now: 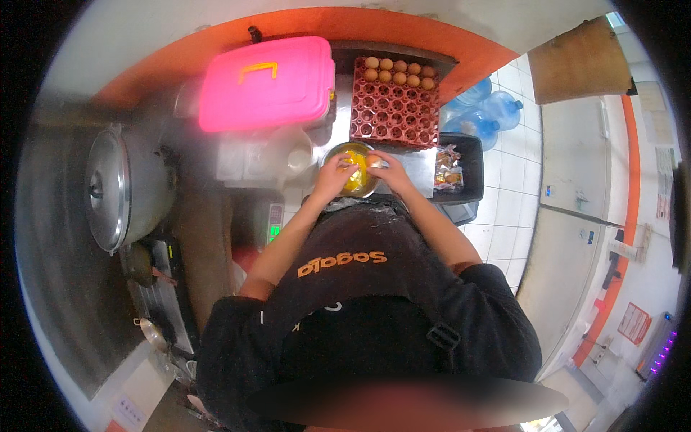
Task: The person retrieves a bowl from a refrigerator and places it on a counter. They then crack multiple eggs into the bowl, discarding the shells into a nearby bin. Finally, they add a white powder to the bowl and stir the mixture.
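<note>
A round metal bowl [369, 191] holding yellow egg stands at the counter's near edge, against my apron. Over its right side my right hand [390, 170] grips a brown egg or eggshell [373, 161]; whether the shell is whole is too small to tell. My left hand [337, 174] is over the bowl's left side with fingers curled, and whether it holds a bit of shell cannot be made out. Just beyond the bowl lies a red plastic egg tray [397, 116], with brown eggs [399, 78] in its two far rows and bare cups in the nearer rows.
A pink lidded box [267, 86] sits at the back left, near a translucent container [296, 154]. Right of the counter stands a black bin [472, 167] with wrappers, before blue water bottles [499, 110]. A large lidded pot [135, 189] is at the left, and a digital scale [275, 224] below.
</note>
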{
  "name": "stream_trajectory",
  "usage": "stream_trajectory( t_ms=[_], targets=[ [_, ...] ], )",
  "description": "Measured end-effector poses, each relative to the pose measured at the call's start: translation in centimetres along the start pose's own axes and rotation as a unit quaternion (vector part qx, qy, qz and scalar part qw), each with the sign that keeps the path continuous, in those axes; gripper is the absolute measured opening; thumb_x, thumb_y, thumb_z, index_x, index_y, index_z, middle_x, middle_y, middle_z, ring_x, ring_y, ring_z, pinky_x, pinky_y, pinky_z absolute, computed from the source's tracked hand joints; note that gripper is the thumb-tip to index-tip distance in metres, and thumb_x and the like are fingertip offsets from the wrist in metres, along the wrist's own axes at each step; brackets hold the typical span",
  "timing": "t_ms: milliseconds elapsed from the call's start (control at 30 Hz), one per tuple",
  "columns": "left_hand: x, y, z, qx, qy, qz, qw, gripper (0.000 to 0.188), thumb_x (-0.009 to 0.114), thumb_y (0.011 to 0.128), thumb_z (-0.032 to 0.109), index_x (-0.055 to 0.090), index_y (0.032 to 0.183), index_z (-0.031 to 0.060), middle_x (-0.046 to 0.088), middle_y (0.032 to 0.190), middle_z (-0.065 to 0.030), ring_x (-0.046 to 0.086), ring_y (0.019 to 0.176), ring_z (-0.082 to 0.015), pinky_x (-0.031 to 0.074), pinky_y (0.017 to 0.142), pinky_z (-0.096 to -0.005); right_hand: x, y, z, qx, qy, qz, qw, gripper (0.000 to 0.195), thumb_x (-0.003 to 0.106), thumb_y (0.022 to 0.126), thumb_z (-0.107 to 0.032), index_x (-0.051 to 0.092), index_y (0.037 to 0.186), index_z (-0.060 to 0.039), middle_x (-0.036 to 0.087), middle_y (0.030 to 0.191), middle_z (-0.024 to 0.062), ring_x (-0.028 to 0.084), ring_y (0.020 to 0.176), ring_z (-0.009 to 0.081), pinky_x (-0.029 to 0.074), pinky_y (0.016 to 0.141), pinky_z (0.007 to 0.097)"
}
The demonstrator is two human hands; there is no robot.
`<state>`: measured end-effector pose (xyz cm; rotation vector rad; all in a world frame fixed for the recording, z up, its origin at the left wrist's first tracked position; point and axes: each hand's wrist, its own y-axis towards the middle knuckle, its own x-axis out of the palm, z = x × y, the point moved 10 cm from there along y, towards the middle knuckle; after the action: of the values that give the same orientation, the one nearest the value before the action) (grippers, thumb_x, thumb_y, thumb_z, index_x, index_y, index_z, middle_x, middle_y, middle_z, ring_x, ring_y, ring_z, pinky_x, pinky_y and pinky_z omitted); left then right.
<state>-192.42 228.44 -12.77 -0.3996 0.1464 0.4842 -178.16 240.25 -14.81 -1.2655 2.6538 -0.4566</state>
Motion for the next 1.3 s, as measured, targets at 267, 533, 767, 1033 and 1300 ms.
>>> stream_trajectory(
  t_ms=[267, 533, 767, 1033, 1300],
  targets=[
    [-0.4, 0.1, -6.3, -0.101, -0.45, -0.05, 0.886, 0.037, 0.053, 0.095, 0.022, 0.056, 0.126, 0.0023, 0.06, 0.118, -0.0128, 0.059, 0.103, -0.0186, 0.047, 0.088, -0.0317, -18.8, -9.0, 10.8, 0.204, 0.26, 0.281, 0.901, 0.063, 0.074, 0.086, -0.017, 0.049, 0.142, -0.0041, 0.064, 0.115, 0.0143, 0.065, 0.106, 0.0274, 0.054, 0.09, 0.0388],
    [-1.0, 0.3, -0.9, -0.114, -0.403, -0.048, 0.907, 0.048, 0.054, 0.099, 0.005, 0.04, 0.143, -0.0072, 0.054, 0.134, -0.0188, 0.057, 0.124, -0.0277, 0.048, 0.107, -0.0398, -30.7, 2.5, 1.2, -0.07, -0.378, 0.424, 0.82, 0.057, 0.073, 0.076, -0.016, 0.062, 0.131, -0.0069, 0.065, 0.118, 0.0204, 0.065, 0.108, 0.0326, 0.052, 0.094, 0.039],
    [-0.7, 0.9, 2.1, -0.101, -0.423, -0.045, 0.899, 0.052, 0.059, 0.098, 0.004, 0.038, 0.143, -0.0102, 0.056, 0.134, -0.0202, 0.058, 0.123, -0.0285, 0.046, 0.111, -0.0384, -22.7, 19.5, -8.4, -0.136, -0.505, 0.235, 0.82, 0.054, 0.07, 0.076, -0.007, 0.062, 0.129, -0.0076, 0.054, 0.131, 0.0234, 0.055, 0.117, 0.0424, 0.047, 0.1, 0.0477],
    [-1.9, 1.7, 4.9, -0.044, -0.304, 0.004, 0.952, 0.056, 0.067, 0.09, -0.002, 0.044, 0.141, -0.004, 0.059, 0.13, -0.0152, 0.059, 0.121, -0.0219, 0.048, 0.106, -0.0331, -22.4, 18.9, -9.7, -0.162, -0.393, 0.256, 0.868, 0.057, 0.074, 0.074, -0.007, 0.053, 0.128, -0.0029, 0.06, 0.117, 0.0197, 0.06, 0.108, 0.0393, 0.048, 0.096, 0.0459],
    [-1.1, 4.0, 10.6, 0.072, -0.188, 0.061, 0.978, 0.053, 0.074, 0.084, -0.003, 0.052, 0.133, -0.0051, 0.064, 0.121, -0.0142, 0.066, 0.109, -0.0191, 0.056, 0.093, -0.03, -11.5, 5.6, -19.5, -0.271, -0.152, 0.238, 0.92, 0.046, 0.075, 0.083, -0.011, 0.064, 0.127, -0.0024, 0.065, 0.115, 0.0124, 0.062, 0.106, 0.0245, 0.049, 0.094, 0.036]
  ],
)
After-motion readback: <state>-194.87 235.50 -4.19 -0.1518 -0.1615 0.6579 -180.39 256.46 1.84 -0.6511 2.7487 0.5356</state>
